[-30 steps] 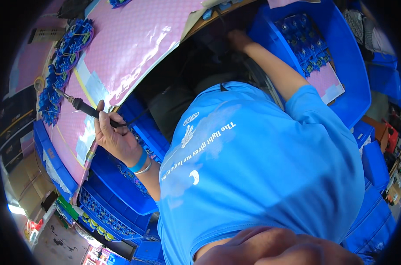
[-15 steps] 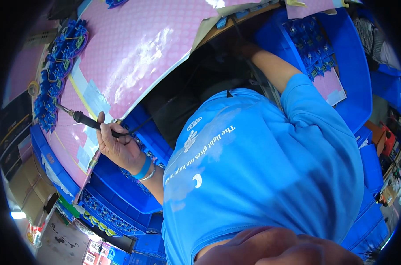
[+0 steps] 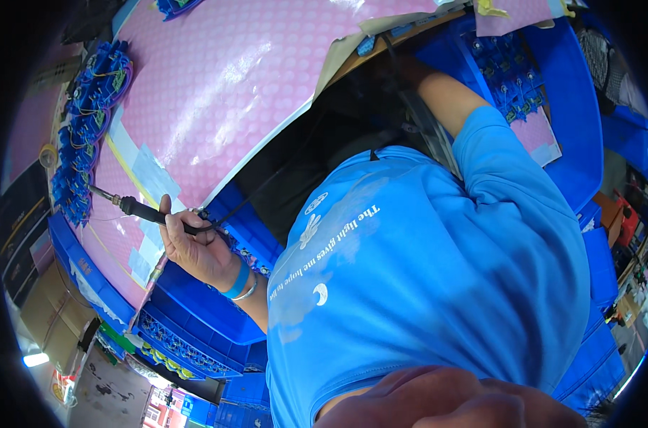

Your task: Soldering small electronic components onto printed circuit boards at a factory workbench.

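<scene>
Pink dotted matting [image 3: 252, 78] covers the bench that curves across the upper frame, with blue plastic crates [image 3: 195, 314] stacked below its edge. Nearest the camera, the person's blue shirt [image 3: 438, 285] fills the lower centre and right. Beside it, the left hand [image 3: 195, 246], wearing a blue wristband [image 3: 236, 280], is closed around the black handle of a soldering iron [image 3: 142, 210], fingers wrapped over the grip. The iron lies roughly level, its metal tip pointing left, just beside a row of small blue components [image 3: 85, 135] with coloured wires that runs along the left margin of the mat. Whether the tip touches one cannot be determined. A black cord leads from the handle toward the dark gap under the bench.

Farther off, the right forearm [image 3: 445, 96] extends upward into the shadowed space between the bench edge and a blue tray [image 3: 566, 143]; the right hand is hidden there, so its state cannot be told. That tray holds more blue components [image 3: 513, 71] and a pink sheet [image 3: 538, 135].
</scene>
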A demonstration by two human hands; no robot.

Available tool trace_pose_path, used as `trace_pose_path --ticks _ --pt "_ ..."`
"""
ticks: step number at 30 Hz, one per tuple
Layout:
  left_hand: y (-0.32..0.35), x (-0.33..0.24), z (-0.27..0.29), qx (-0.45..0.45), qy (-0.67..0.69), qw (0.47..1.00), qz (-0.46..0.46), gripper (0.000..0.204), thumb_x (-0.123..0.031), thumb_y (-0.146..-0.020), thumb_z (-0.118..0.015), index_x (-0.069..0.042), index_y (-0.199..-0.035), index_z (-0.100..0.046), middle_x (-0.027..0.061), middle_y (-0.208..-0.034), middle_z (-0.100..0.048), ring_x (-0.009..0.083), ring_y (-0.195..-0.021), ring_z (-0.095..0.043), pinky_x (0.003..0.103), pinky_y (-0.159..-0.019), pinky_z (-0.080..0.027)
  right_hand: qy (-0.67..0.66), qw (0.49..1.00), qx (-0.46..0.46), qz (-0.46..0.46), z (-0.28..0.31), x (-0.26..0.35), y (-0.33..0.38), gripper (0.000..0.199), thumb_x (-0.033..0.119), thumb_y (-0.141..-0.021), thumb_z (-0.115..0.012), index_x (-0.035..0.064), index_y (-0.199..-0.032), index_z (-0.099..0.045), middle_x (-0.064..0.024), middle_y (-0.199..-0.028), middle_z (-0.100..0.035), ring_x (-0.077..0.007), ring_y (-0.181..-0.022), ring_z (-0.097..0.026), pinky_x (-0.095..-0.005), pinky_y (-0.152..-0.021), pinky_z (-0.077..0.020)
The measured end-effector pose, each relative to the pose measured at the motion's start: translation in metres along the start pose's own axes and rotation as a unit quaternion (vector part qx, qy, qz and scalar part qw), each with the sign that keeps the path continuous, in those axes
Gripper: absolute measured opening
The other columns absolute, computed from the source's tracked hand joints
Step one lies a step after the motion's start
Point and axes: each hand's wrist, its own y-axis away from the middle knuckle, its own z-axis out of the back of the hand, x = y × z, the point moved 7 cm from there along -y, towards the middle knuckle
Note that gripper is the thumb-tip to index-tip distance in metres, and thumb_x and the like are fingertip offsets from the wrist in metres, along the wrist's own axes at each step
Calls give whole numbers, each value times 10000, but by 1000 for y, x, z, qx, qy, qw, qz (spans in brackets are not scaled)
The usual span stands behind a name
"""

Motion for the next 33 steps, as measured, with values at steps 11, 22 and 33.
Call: trace_pose_path --ticks 11,22,33 --pt "-10 3 -2 -3 -30 1000 -1 417 -152 -1020 -569 105 -1340 -499 23 -634 -555 6 -440 -347 155 -400 -224 28 987 75 139 -36 15 -28 306 294 -921 -573 64 -1039 -736 -197 -1031 -722 -372 -916 -698 -495 -801 -556" --pt "-24 16 19 -33 -171 984 -35 376 -236 -1003 -595 68 -1220 -639 -52 -666 -430 27 -519 -267 214 -474 -154 271 953 -71 120 -55 35 -58 314 297 -925 -556 54 -1007 -737 -205 -990 -726 -385 -883 -701 -500 -781 -560" --pt "-48 13 11 132 -170 945 -248 427 -139 -1003 -423 0 -1393 -526 40 -853 -563 48 -474 -287 182 -416 -199 459 878 -15 137 -2 87 24 242 210 -909 -551 60 -920 -741 -216 -984 -720 -400 -938 -693 -503 -857 -545"
